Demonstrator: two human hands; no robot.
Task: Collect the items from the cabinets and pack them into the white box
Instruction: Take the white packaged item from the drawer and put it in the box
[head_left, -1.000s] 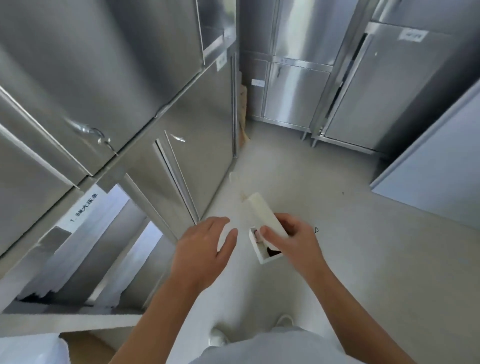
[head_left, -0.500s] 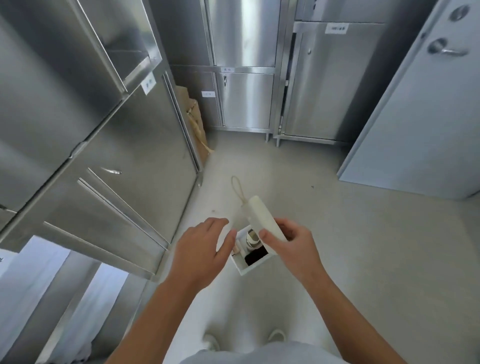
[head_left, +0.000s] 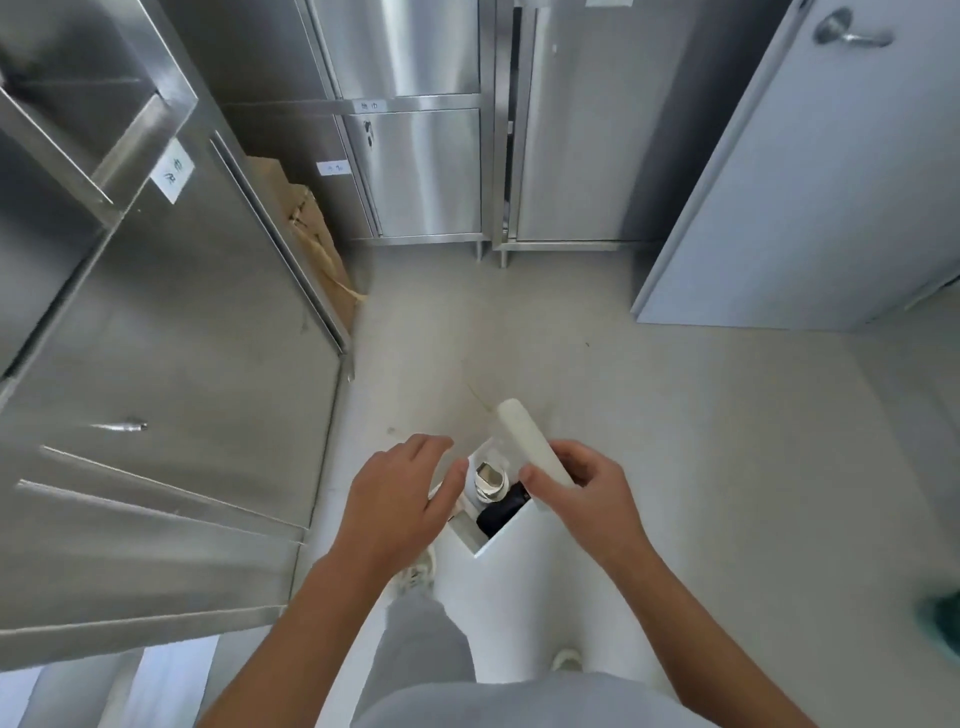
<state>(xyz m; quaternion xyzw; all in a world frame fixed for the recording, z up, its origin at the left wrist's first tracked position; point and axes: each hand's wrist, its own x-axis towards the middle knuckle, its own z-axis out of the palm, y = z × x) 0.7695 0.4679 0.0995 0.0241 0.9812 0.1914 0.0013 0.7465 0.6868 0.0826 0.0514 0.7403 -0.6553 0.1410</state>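
Steel cabinets fill the left wall, and more of them stand along the far side. Every door I can see from here is closed. A grey door stands on the right, and flattened cardboard leans in the far left corner.

The person stands in the middle of the floor with both arms out in front, and the white box sits between the hands at about waist height, its mouth open upward. I cannot tell what bears its weight; the underside is hidden.

The left hand hovers at the box's left edge with relaxed, spread fingers and holds nothing that I can make out. The right hand has thumb and fingers curled round the near end of a white bar. The bar slants up and away over the box's right rim, not yet down inside.

In the box there is already a shiny round metal piece at the far end, with a black item just nearer, touching it or close to it.

By my reckoning the packing is partly done: two things are in, and a third is about to be lowered. Whether the cabinets hold more to fetch, I cannot say with the doors shut.
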